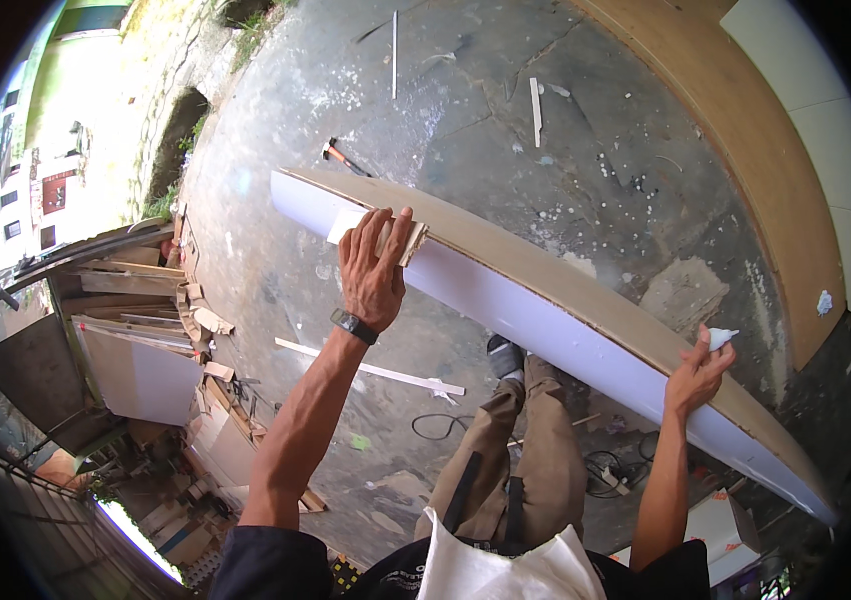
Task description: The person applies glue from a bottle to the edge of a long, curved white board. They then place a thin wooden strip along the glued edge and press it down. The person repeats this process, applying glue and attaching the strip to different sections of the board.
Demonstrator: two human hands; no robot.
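Stained concrete floor (505,110) lying open beyond panel, hammer (343,157) and thin strips scattered there. Long white-faced panel (545,310) standing on edge, running diagonally upper left to lower right. Left hand (373,268) pressing small sanding block (377,232) flat onto top edge. Right hand (697,372) pinching white cloth (722,338) against same edge. Stacked boards (135,330) crowding left side.

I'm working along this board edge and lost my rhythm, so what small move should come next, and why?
Probably slide the left hand with its block further along the board toward the right hand. The block sits near the far end, most of the edge lies untouched between the hands, and the right hand, holding a white wad, steadies it.
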